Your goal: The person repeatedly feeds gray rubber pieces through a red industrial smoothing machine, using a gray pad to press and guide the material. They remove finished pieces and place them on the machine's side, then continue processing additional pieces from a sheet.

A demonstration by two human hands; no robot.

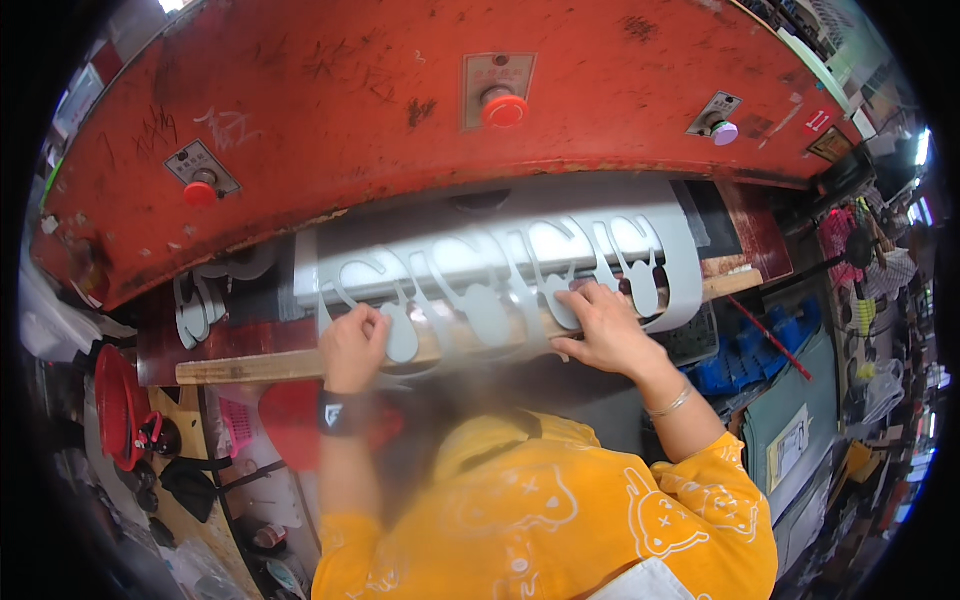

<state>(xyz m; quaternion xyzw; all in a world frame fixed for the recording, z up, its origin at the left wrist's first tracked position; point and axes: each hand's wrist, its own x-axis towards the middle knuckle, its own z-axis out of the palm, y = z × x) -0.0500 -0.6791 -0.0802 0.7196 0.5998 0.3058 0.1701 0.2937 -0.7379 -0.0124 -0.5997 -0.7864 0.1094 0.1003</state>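
A pale grey sheet with a row of cut, rounded shapes with curved strips lies across the machine bed, its near edge bending down over a wooden bar. At the sheet's left side my left hand is closed, thumb and fingertips pinched on its edge beside a rounded piece. My right hand grips the sheet further right, fingers bent over another rounded piece and the thumb lower down. Between my hands is a further rounded piece. The underside of the sheet is hidden.
A red machine beam with push buttons spans the far side. The wooden bar runs along the near edge of the bed. Loose grey cut pieces lie at left. A red basin is further left; blue crates stand at right.
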